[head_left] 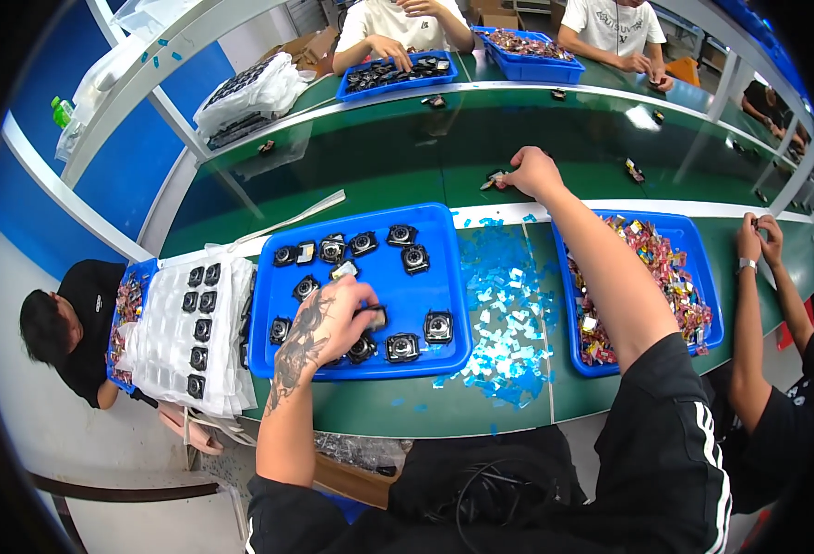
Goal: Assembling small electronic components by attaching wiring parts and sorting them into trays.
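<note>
In the large blue tray (458, 277) in front of me lie several small black modules with round lens-like centres, one of them a black module (437, 326) near the right wall. Over the tray's middle is my left hand (329, 323), its fingers curled and closed on a small dark part (376, 319) with a pale face. My right arm stretches far forward over the green belt (370, 185). There my right hand (533, 174) pinches a small dark part (495, 180) with a light patch, at the belt surface. The fingertips partly cover it.
Blue and white film scraps (504, 323) lie right of the tray. Beyond them stands a blue bin (716, 323) of colourful small pieces. Left is a white moulded tray stack (172, 342) with black modules. Co-workers sit across the belt and at both sides; a white rail (407, 90) crosses beyond.
</note>
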Motion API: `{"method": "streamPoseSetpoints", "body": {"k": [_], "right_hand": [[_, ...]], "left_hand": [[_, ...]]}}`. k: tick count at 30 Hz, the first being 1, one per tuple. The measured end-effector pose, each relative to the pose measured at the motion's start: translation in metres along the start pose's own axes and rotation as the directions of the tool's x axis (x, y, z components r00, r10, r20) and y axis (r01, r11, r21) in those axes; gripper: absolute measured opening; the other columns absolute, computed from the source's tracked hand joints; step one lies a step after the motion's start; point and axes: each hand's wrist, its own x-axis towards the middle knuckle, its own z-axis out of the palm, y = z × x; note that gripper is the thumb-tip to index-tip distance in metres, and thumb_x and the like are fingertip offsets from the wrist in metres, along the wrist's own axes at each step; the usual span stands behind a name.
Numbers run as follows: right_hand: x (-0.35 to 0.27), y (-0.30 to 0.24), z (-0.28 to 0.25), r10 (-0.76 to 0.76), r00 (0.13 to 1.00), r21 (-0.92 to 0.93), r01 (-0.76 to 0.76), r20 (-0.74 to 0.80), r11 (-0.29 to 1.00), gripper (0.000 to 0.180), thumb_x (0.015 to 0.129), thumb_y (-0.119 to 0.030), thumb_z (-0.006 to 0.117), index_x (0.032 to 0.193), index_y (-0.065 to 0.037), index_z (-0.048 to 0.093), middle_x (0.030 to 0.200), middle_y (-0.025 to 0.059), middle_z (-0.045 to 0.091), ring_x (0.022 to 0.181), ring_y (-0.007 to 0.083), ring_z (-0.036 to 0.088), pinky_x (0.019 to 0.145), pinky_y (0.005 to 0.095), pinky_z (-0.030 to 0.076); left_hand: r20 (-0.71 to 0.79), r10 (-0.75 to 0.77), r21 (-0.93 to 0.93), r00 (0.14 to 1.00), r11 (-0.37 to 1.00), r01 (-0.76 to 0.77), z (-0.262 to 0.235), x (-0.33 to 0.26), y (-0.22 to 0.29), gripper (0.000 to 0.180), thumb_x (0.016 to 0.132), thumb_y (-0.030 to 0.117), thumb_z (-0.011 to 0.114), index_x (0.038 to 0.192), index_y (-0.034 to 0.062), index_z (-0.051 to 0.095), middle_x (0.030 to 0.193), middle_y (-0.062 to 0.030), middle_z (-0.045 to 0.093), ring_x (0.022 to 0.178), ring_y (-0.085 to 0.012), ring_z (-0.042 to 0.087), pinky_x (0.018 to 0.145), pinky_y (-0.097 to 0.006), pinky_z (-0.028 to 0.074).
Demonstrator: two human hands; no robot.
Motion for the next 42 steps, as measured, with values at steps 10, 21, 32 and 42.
{"method": "streamPoseSetpoints", "body": {"k": [10,21,32,42], "right_hand": [[-0.062,0.018,-0.121,-0.288,0.938,-0.001,0.294,0.192,0.956,0.014,0.078,-0.014,0.069,0.085,-0.002,0.07,0.075,0.011,0.068,0.071,0.0215,0.066,0.069,0.0334,0.052],[-0.111,0.054,-0.132,-0.492,0.808,-0.169,0.561,0.326,0.81,0.012,0.075,-0.008,0.072,0.084,-0.003,0.066,0.088,0.0137,0.062,0.091,0.0317,0.061,0.081,0.0391,0.049],[-0.168,0.045,-0.141,0.045,0.977,0.83,-0.2,0.206,0.52,0.01,0.091,-0.012,0.063,0.094,-0.006,0.056,0.077,-0.0001,0.059,0.062,0.0048,0.052,0.054,0.0184,0.041],[-0.236,-0.017,-0.094,-0.029,0.84,0.811,-0.513,0.542,0.282,0.012,0.091,-0.015,0.065,0.096,-0.008,0.058,0.079,-0.0011,0.062,0.062,0.0036,0.053,0.054,0.0182,0.043]], "left_hand": [[-0.092,-0.02,-0.979,0.996,0.183,-0.087,-0.004,0.048,0.053,0.018,0.092,0.007,0.06,0.108,0.0013,0.053,0.099,-0.0116,0.068,0.091,-0.0184,0.067,0.08,-0.031,0.057],[0.103,-0.042,-0.995,0.994,-0.006,0.103,0.046,0.06,0.077,0.024,0.093,0.008,0.059,0.115,0.0013,0.052,0.103,-0.0156,0.067,0.086,-0.0221,0.069,0.076,-0.032,0.059],[-0.086,0.01,-0.974,0.996,0.208,-0.086,0.056,0.048,0.074,0.038,0.09,0.0,0.054,0.127,0.0092,0.059,0.106,-0.0048,0.054,0.097,-0.0147,0.057,0.083,-0.027,0.052],[-0.588,0.563,-0.038,0.581,0.698,-0.715,0.053,0.039,0.112,0.038,0.063,0.011,0.082,0.1,0.0191,0.075,0.09,-0.0046,0.052,0.081,-0.0217,0.056,0.072,-0.034,0.048]]}}
